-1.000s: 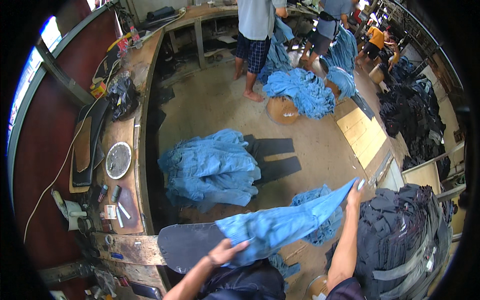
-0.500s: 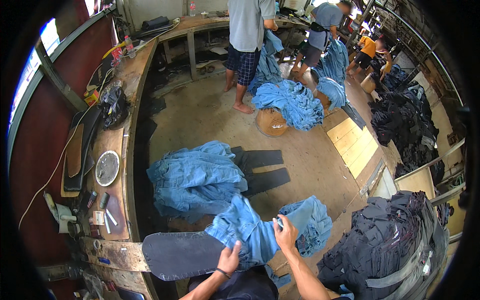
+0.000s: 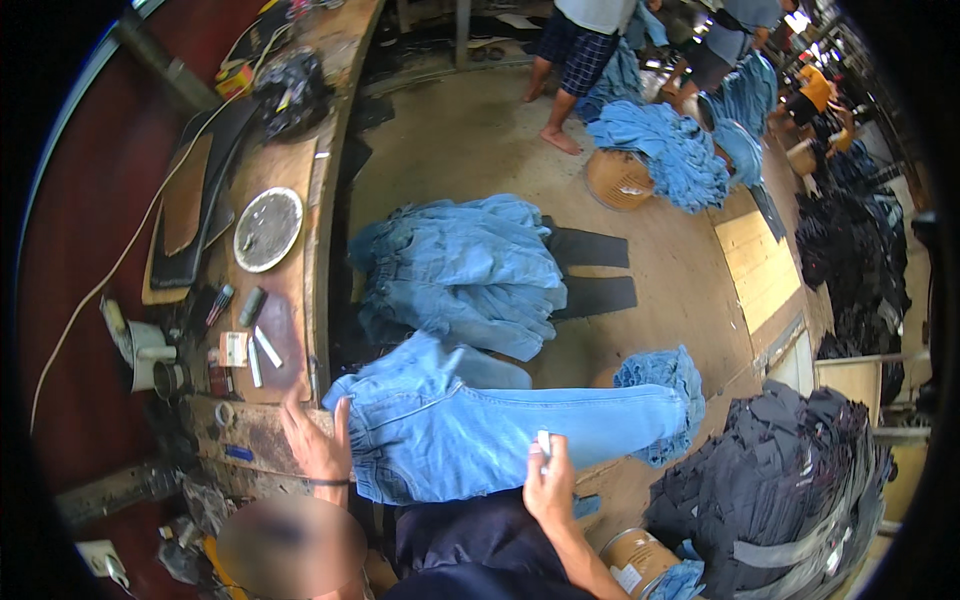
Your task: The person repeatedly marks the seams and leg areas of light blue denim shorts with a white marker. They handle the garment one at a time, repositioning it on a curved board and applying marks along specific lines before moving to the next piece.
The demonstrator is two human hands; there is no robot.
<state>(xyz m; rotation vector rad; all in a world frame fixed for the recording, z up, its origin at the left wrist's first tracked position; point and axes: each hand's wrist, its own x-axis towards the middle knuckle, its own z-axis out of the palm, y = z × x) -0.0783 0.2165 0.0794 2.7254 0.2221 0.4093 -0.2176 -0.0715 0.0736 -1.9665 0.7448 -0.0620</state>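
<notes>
A pair of light blue jeans [image 3: 430, 425] lies stretched out across in front of me, its elastic-looking waistband toward the left and one leg running to the right. My left hand [image 3: 318, 440] is at the waistband end, fingers stretched out and thumb beside the cloth. Over the near edge of the jeans, my right hand [image 3: 550, 485] is closed around a small whitish piece, its kind not clear. The dark board seen earlier is now hidden by the jeans.
A wooden bench [image 3: 325, 190] on the left carries a round tray [image 3: 268, 230], white sticks [image 3: 268, 347] and a black plastic bag [image 3: 292, 95]. Beyond lies a heap of jeans [image 3: 465, 270]. A dark cloth pile [image 3: 760, 480] stands right, a drum [image 3: 615, 180] farther back. Other people stand behind.
The jeans, bunched before, are now spread flat and drawn left over the dark board. My left hand has moved left to the waistband. The view has shifted left and downward.
</notes>
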